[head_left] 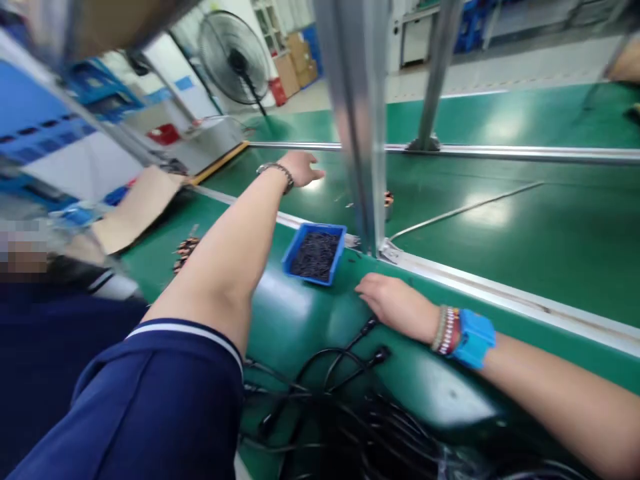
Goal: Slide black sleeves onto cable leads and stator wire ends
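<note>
The left hand (pixel 300 168) is held open, thumb and fingers parted over the green surface (pixel 450 177) beyond the metal rail (pixel 475 283); its fingertips are blurred. Whether anything is gripped by the right hand (pixel 395 303) cannot be told, its curled fingers being turned down and partly hidden. Between the hands, a blue tray (pixel 320 282) filled with small black pieces (pixel 316 255) is set near the foot of a metal post (pixel 356 120), by which a copper-coloured thing (pixel 389 199) is partly covered. Black cables (pixel 400 427) are tangled below, cut off at the bottom edge; one plug (pixel 370 324) is seen just beside the right hand.
</note>
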Tool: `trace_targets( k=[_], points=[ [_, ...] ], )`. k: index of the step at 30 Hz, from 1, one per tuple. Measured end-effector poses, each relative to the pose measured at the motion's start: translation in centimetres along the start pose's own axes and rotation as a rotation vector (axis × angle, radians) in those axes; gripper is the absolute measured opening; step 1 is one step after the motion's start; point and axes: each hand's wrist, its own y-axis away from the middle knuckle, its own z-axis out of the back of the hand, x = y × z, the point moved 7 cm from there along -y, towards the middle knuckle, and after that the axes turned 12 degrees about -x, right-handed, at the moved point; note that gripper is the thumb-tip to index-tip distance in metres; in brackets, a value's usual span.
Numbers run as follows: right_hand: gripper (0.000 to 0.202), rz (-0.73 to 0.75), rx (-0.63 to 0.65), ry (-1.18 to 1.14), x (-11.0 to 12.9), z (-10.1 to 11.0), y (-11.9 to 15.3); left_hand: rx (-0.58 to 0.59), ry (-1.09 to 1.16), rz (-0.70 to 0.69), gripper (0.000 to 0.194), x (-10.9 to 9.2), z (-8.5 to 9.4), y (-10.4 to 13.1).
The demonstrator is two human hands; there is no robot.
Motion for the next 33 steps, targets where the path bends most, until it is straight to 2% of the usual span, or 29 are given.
trace_targets(
  k=[2,4,6,8,9,11,13,16,19,22,25,28,31,33],
  points=[
    [0.023,0.016,0.008,0.082,-0.5,0.5,-0.5,-0.038,-0.131,0.105,0.043,6.0,2.7,4.0],
    [0.025,0.061,0.03,0.14,-0.3,0.8,-1.5,-0.002,-0.256,0.213,0.04,11.2,3.8,9.5],
    [0.026,0.125,0.034,0.2,0.7,1.0,-2.9,0.154,-0.304,0.288,0.04,14.4,2.5,15.0],
    [0.025,0.197,0.019,0.28,2.2,0.9,-4.9,0.252,-0.277,0.297,0.039,15.6,0.2,18.9],
    [0.024,0.227,0.017,0.327,3.0,0.7,-6.0,0.274,-0.261,0.293,0.038,15.6,-1.0,20.1],
    [0.023,0.247,0.045,0.426,4.0,-0.4,-8.4,0.269,-0.244,0.303,0.04,15.4,-3.0,20.9],
    [0.025,0.203,0.094,0.514,4.0,-1.8,-10.5,0.244,-0.246,0.334,0.044,15.1,-4.0,20.4],
    [0.027,0.134,0.119,0.58,3.4,-3.3,-12.4,0.215,-0.261,0.374,0.042,15.1,-4.0,19.3],
    [0.027,0.118,0.113,0.59,3.0,-3.9,-12.8,0.222,-0.234,0.351,0.035,14.3,-3.4,19.3],
    [0.026,0.095,0.113,0.592,2.5,-3.9,-12.4,0.271,-0.145,0.267,0.028,11.5,-3.2,21.4],
    [0.026,0.075,0.101,0.594,1.9,-3.5,-12.1,0.3,-0.033,0.099,0.024,6.4,-2.8,24.4],
    [0.025,0.069,0.07,0.575,1.4,-3.0,-12.2,0.255,0.052,-0.054,0.031,1.8,-1.4,27.2],
    [0.022,0.055,-0.001,0.454,1.8,-2.0,-11.9,0.25,0.278,-0.086,0.04,-0.4,-0.1,28.8],
    [0.018,0.077,-0.052,0.291,3.0,-1.6,-11.0,0.217,0.444,-0.078,0.043,-0.6,0.5,29.3]
  ],
)
